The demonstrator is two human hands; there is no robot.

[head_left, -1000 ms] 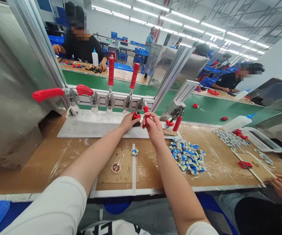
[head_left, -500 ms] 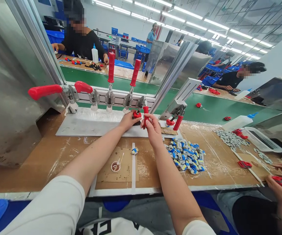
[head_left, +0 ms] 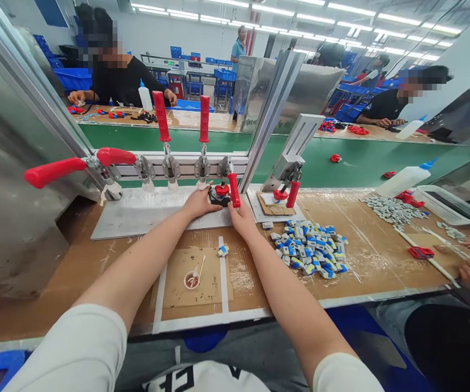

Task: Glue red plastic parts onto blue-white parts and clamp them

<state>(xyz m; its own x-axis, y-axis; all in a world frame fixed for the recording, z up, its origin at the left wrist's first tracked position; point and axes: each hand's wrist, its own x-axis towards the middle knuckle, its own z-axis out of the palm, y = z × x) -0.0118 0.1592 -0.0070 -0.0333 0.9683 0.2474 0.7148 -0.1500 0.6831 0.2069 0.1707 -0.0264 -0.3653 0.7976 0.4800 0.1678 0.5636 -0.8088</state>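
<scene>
L hand [head_left: 197,204] grasps black part [head_left: 219,201] under toggle clamp [head_left: 224,169], on white base plate [head_left: 124,220]. R hand [head_left: 243,218] is at part's R edge, near red handle [head_left: 233,190]; its grip I cannot tell. Nearer: small cup [head_left: 191,280] w/ brownish liquid.

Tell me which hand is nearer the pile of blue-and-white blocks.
Right. The right hand is beyond the pile and to its left, by a red clamp handle; the left hand is farther left, at the black part.
</scene>
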